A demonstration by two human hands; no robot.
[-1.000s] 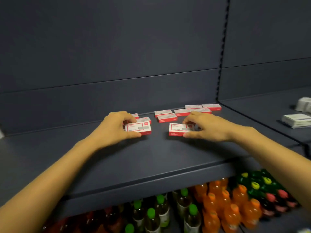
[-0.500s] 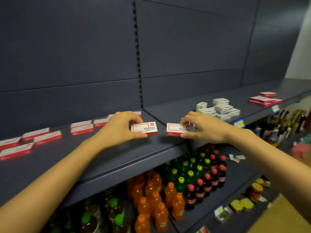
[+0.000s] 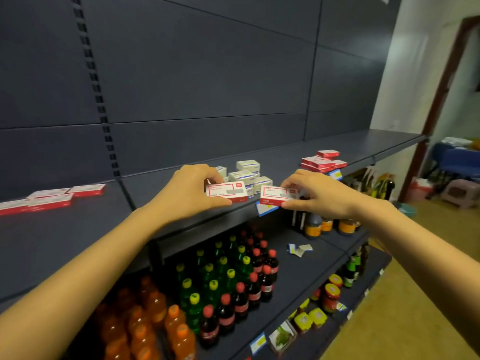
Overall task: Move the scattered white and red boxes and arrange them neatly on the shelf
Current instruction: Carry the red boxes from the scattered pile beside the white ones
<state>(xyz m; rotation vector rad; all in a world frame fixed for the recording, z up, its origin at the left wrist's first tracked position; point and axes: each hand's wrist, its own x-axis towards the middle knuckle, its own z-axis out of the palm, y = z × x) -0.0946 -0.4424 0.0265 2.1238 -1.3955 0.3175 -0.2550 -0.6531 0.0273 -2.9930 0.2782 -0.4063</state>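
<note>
Over shelf (image 3: pixel 78 242) edge, left hand (image 3: pixel 192 193) pinches left box (image 3: pixel 226 194), right hand (image 3: pixel 319 196) pinches right box (image 3: pixel 275 194); loose boxes (image 3: pixel 52 198) at 9 o'clock not yet moved; likely midway.

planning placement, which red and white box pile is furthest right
The stacked pile right of the pale boxes; the other pile is far left.

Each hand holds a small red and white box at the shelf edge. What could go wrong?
The left hand and right hand only pinch their boxes; a slipping grip could drop the left box or right box onto the bottles below. The white boxes behind could get knocked.
</note>
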